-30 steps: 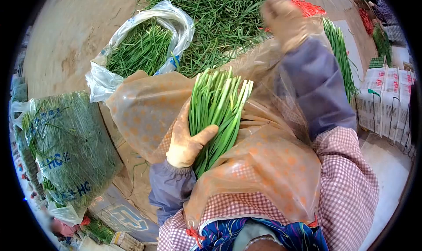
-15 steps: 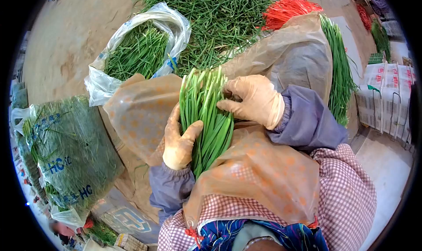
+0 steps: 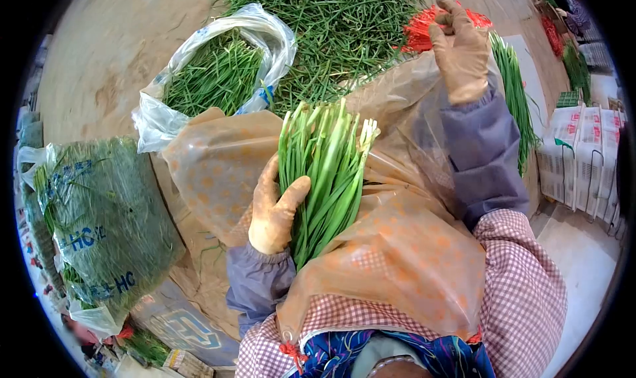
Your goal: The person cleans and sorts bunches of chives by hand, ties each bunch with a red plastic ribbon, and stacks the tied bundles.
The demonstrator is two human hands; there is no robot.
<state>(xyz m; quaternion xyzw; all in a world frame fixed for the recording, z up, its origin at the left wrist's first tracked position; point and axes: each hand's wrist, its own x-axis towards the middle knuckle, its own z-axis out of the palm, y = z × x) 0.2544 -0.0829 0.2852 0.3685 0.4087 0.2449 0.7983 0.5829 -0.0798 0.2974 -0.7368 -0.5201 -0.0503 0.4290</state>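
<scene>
A bunch of garlic chives [image 3: 326,179] lies on the translucent, orange-spotted apron over my lap, pale cut ends pointing away from me. My left hand [image 3: 275,212], in a tan glove, is wrapped round the bunch's left side, thumb on top. A few stalks at its right edge fan out slightly. Away from the bunch, my gloved right hand [image 3: 460,53] is raised at the upper right, fingers apart and partly bent, with nothing visible in it. Just behind that hand is a pile of red plastic ties [image 3: 424,30], partly hidden by it.
A large heap of loose chives [image 3: 331,33] spreads ahead. An open clear bag [image 3: 281,47] of chives stands left of it. Farther left lies a filled, printed plastic bag [image 3: 112,212]. More chives [image 3: 509,100] lie on the right, near white crates [image 3: 576,159].
My right hand has left the bunch and moved up and right to the red ties. My left hand keeps its hold on the chives. Stalks at the bunch's right edge now show.
</scene>
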